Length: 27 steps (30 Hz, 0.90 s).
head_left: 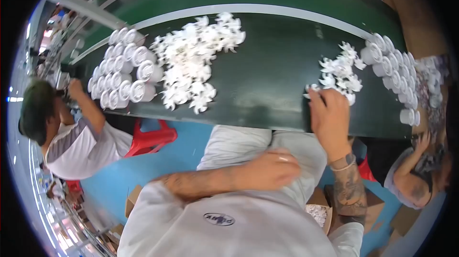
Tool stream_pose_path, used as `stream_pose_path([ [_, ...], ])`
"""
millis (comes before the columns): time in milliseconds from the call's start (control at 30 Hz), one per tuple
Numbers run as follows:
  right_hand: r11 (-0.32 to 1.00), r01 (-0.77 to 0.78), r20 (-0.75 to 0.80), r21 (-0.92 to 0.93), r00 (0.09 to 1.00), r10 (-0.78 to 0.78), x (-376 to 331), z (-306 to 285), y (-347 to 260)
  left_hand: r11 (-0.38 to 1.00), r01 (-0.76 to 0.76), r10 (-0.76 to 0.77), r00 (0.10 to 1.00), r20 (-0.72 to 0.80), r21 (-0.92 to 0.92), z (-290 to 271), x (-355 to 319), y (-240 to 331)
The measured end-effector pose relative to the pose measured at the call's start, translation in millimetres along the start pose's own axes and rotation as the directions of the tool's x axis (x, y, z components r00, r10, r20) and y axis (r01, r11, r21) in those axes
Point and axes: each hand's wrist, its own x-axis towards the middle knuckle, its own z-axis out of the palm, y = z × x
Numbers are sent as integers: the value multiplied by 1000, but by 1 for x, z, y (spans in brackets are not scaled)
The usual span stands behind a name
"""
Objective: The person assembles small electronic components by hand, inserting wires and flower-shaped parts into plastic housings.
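Note:
My right hand (331,117) is over the dark green work surface, at the near edge of a small pile of white finned plastic pieces (342,68). Its fingers are bent and closed, with a white piece at the fingertips. My left hand (275,168) hovers in front of my body above my lap. Its fingers are curled and smeared by motion; what they may hold cannot be made out. A larger heap of the same finned pieces (189,61) lies left of the middle. Beside that heap stand rows of round white plastic cups (117,73).
More round white cups (394,68) are lined up at the right end. A white strip (258,9) runs along the green surface (258,80). Co-workers sit left (71,132) and right (406,175). A red stool (150,137) and a cardboard box with white bits (316,213) are below.

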Motion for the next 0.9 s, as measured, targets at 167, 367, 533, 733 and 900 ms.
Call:
stream_pose_path([
  [167,987,-97,-117,128,987,112,-15,26,-3,414,656,-112,725,-680,631,-105,-43,12],
  [367,957,-289,-387,23,880,275,-5,-5,57,343,674,-145,726,-673,654,-120,-67,-19],
  [533,815,-458,-445,-355,849,284,29,-21,150,460,575,-59,780,-623,677,-122,-59,-26],
  [733,881,-315,-409,-352,899,159,35,16,172,480,507,23,808,-588,716,-120,-62,-29],
  [900,928,-187,-352,-323,934,65,45,11,173,749,524,-70,671,-738,405,-105,-50,-21],
])
